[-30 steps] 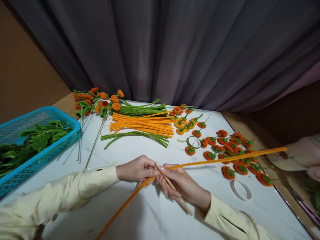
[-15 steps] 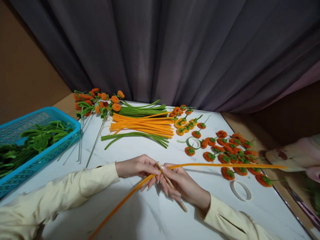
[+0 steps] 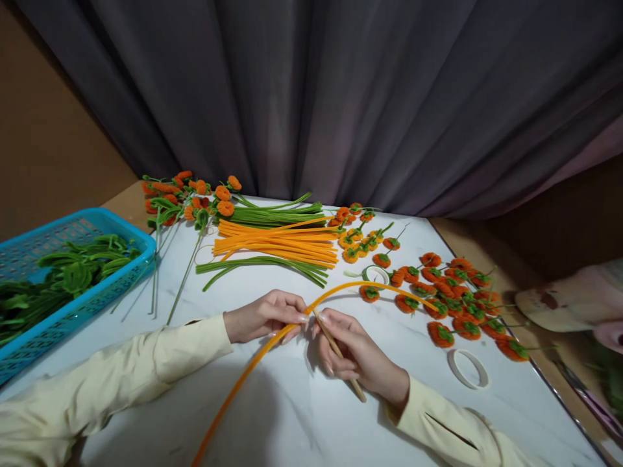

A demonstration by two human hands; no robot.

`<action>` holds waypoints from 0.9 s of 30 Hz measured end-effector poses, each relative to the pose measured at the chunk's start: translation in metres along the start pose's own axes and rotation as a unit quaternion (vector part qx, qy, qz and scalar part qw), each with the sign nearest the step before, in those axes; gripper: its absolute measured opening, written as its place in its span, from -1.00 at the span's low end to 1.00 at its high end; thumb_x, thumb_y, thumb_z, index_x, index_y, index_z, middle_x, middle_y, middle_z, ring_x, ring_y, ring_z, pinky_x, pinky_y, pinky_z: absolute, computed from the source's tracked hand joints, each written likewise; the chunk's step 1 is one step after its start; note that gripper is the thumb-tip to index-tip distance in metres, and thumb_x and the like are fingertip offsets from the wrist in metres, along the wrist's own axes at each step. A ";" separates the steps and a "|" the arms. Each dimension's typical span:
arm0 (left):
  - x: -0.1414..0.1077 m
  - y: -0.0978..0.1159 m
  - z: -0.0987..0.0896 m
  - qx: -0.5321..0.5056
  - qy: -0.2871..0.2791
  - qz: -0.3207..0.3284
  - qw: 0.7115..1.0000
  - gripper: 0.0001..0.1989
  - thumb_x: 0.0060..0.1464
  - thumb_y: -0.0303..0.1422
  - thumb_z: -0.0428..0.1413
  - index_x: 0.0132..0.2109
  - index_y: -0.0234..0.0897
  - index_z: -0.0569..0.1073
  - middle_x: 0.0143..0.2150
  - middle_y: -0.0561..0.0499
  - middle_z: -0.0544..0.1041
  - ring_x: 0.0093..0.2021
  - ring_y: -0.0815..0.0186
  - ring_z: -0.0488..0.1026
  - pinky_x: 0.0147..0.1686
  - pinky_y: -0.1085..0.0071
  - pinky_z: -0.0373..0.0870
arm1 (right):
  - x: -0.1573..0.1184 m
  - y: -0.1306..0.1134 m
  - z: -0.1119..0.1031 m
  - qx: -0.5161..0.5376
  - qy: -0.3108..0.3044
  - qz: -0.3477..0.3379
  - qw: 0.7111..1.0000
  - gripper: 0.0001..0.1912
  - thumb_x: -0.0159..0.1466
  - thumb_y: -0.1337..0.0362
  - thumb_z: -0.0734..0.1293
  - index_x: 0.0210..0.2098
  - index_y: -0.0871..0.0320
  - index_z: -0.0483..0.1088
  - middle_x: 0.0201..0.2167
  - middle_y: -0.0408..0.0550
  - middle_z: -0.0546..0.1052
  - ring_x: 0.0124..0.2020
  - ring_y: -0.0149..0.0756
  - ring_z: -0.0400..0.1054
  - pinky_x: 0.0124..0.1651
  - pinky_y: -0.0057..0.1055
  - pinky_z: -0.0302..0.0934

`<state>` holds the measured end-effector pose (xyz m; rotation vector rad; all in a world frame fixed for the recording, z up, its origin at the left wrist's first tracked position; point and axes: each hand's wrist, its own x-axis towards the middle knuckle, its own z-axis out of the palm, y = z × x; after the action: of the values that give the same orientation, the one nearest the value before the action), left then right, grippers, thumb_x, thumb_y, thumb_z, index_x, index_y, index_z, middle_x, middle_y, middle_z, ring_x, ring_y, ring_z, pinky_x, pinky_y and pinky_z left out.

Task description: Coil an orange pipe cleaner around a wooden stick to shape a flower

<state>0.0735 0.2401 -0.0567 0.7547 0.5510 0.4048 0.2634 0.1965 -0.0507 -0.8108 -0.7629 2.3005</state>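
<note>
On near side of orange bundle (image 3: 272, 243): pinches one orange strip (image 3: 250, 376) in nearly closed left hand (image 3: 267, 316); clasps one wooden stick (image 3: 332, 342) in curled right hand (image 3: 357, 349).

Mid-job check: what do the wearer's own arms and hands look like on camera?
Both arms wear long, creased, pale cream-yellow sleeves: the left sleeve and the right sleeve each reach the wrist and show a dark slit near the cuff. The left hand and right hand are ungloved.
</note>
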 end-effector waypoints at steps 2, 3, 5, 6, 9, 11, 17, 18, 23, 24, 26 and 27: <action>0.000 0.001 0.001 0.005 0.007 -0.002 1.000 -0.84 -0.03 -0.38 0.15 -0.37 -0.44 0.39 -0.67 0.03 0.38 -0.73 0.53 0.18 -0.72 0.62 -0.05 | -0.001 0.000 0.000 -0.008 -0.007 0.006 1.000 -0.68 0.22 0.05 0.24 -0.39 0.22 0.23 -0.74 -0.17 0.41 -0.85 -0.68 -0.22 -0.83 -0.72 -0.27; 0.000 0.001 0.001 0.005 0.009 0.000 1.000 -0.84 -0.03 -0.38 0.15 -0.37 -0.43 0.39 -0.67 0.03 0.38 -0.73 0.53 0.18 -0.72 0.62 -0.04 | -0.001 0.000 0.000 -0.010 -0.011 0.011 1.000 -0.68 0.22 0.05 0.24 -0.40 0.22 0.22 -0.74 -0.17 0.41 -0.86 -0.68 -0.22 -0.83 -0.72 -0.28; 0.000 0.000 0.001 0.007 0.012 0.007 1.000 -0.84 -0.03 -0.37 0.16 -0.37 -0.42 0.38 -0.66 0.03 0.38 -0.72 0.52 0.20 -0.72 0.61 -0.03 | -0.001 0.000 0.000 -0.016 -0.019 0.020 0.999 -0.67 0.22 0.04 0.25 -0.40 0.21 0.20 -0.73 -0.17 0.41 -0.86 -0.68 -0.23 -0.83 -0.71 -0.29; 0.000 0.000 0.001 0.014 0.010 0.009 1.000 -0.83 -0.03 -0.37 0.16 -0.37 -0.42 0.38 -0.65 0.03 0.39 -0.71 0.52 0.21 -0.71 0.61 -0.03 | -0.001 0.000 0.000 -0.020 -0.020 0.023 0.999 -0.66 0.22 0.03 0.25 -0.40 0.20 0.19 -0.73 -0.18 0.41 -0.87 -0.68 -0.22 -0.84 -0.71 -0.30; 0.000 -0.002 0.001 0.056 -0.008 0.004 0.998 -0.81 -0.04 -0.35 0.18 -0.37 -0.43 0.39 -0.63 0.02 0.40 -0.70 0.52 0.21 -0.70 0.61 0.00 | -0.001 0.002 0.000 -0.042 -0.012 0.029 0.999 -0.64 0.22 0.00 0.23 -0.38 0.19 0.17 -0.73 -0.20 0.41 -0.88 -0.67 -0.20 -0.84 -0.70 -0.30; 0.000 -0.002 0.003 0.086 -0.026 -0.005 0.996 -0.79 -0.05 -0.33 0.19 -0.38 -0.43 0.39 -0.62 0.03 0.40 -0.70 0.53 0.20 -0.69 0.60 0.02 | -0.002 0.002 0.001 -0.061 -0.009 0.034 0.998 -0.63 0.21 -0.01 0.24 -0.36 0.20 0.18 -0.74 -0.20 0.41 -0.88 -0.67 -0.18 -0.85 -0.70 -0.29; -0.002 -0.002 0.007 0.114 -0.055 -0.011 0.992 -0.77 -0.05 -0.32 0.18 -0.42 -0.41 0.33 -0.67 0.09 0.35 -0.71 0.54 0.14 -0.69 0.61 0.02 | -0.002 0.003 0.004 -0.092 -0.017 0.026 0.995 -0.64 0.20 0.03 0.27 -0.44 0.25 0.24 -0.79 -0.25 0.34 -0.88 -0.66 -0.13 -0.84 -0.67 -0.25; -0.002 -0.003 0.007 0.115 -0.057 -0.011 0.992 -0.77 -0.05 -0.32 0.18 -0.42 -0.40 0.32 -0.67 0.09 0.35 -0.71 0.54 0.14 -0.69 0.61 0.02 | -0.002 0.002 0.005 -0.097 -0.015 0.030 0.995 -0.62 0.20 0.02 0.26 -0.47 0.26 0.25 -0.79 -0.24 0.33 -0.88 -0.66 -0.13 -0.84 -0.66 -0.26; -0.002 -0.003 0.006 0.117 -0.061 -0.011 0.991 -0.78 -0.05 -0.34 0.18 -0.43 -0.40 0.31 -0.66 0.09 0.35 -0.71 0.54 0.15 -0.70 0.62 0.02 | -0.002 0.001 0.007 -0.106 -0.003 0.023 0.994 -0.62 0.20 0.03 0.26 -0.48 0.26 0.24 -0.78 -0.25 0.33 -0.88 -0.66 -0.13 -0.84 -0.65 -0.29; -0.002 -0.004 0.006 0.116 -0.062 -0.011 0.991 -0.78 -0.05 -0.34 0.18 -0.43 -0.39 0.31 -0.66 0.10 0.34 -0.71 0.55 0.15 -0.70 0.62 0.02 | -0.002 0.001 0.008 -0.105 -0.002 0.020 0.994 -0.64 0.20 0.04 0.26 -0.47 0.25 0.23 -0.77 -0.25 0.33 -0.88 -0.66 -0.13 -0.84 -0.65 -0.29; -0.002 -0.004 0.005 0.115 -0.067 -0.016 0.991 -0.78 -0.05 -0.35 0.18 -0.44 -0.39 0.30 -0.67 0.11 0.33 -0.72 0.55 0.16 -0.71 0.62 0.02 | -0.002 0.002 0.007 -0.105 -0.001 0.019 0.994 -0.65 0.20 0.05 0.26 -0.47 0.23 0.21 -0.76 -0.24 0.35 -0.88 -0.66 -0.15 -0.84 -0.65 -0.30; -0.002 -0.005 0.005 0.117 -0.069 -0.020 0.991 -0.78 -0.06 -0.36 0.19 -0.45 -0.39 0.30 -0.66 0.11 0.33 -0.72 0.55 0.16 -0.72 0.62 0.01 | -0.002 0.002 0.007 -0.105 -0.001 0.021 0.994 -0.65 0.20 0.05 0.26 -0.47 0.22 0.20 -0.76 -0.24 0.35 -0.88 -0.67 -0.15 -0.84 -0.65 -0.30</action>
<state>0.0755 0.2335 -0.0568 0.9872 0.4879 0.2513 0.2595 0.1914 -0.0468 -0.9254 -1.0112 2.2840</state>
